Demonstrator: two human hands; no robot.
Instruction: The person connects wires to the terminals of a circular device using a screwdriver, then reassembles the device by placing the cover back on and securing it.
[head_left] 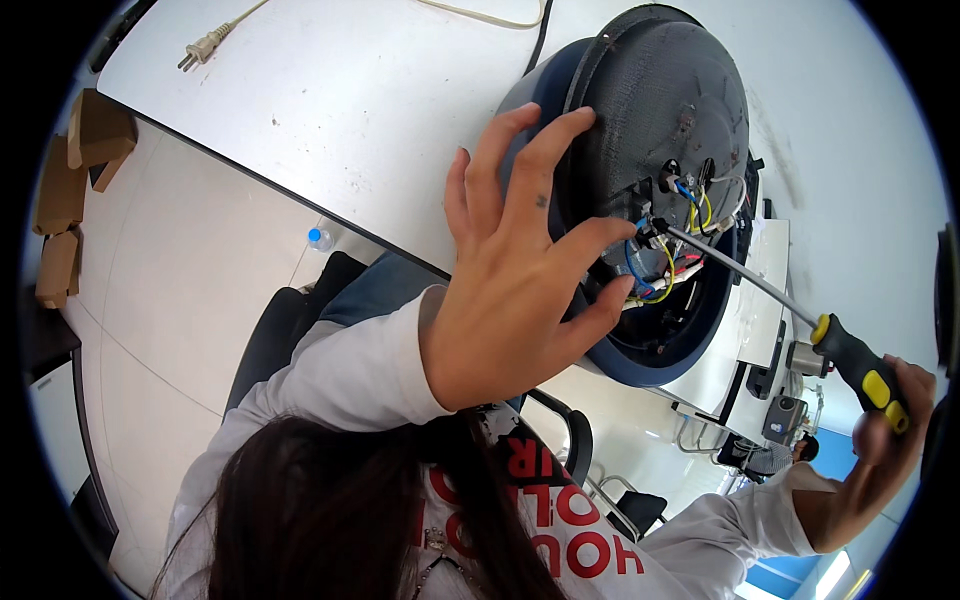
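- Dark hair (pixel 300 510) hides part of the shirt (pixel 598 530).
- Left hand (pixel 520 260): fingers spread, thumb and forefinger apart; whether they touch the wires (pixel 688 272), I cannot tell.
- Right hand (pixel 900 400), partly hidden, closes around a screwdriver (pixel 846 350), its tip indistinct.
- Round dark appliance (pixel 660 90) at the white table (pixel 330 130), interior shadowed.
- Far off, a person (pixel 775 459), blurred.

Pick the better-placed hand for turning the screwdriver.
Right, I'd say: the right hand grips the screwdriver by its handle; the left hand is spread, fingertips near the wires.
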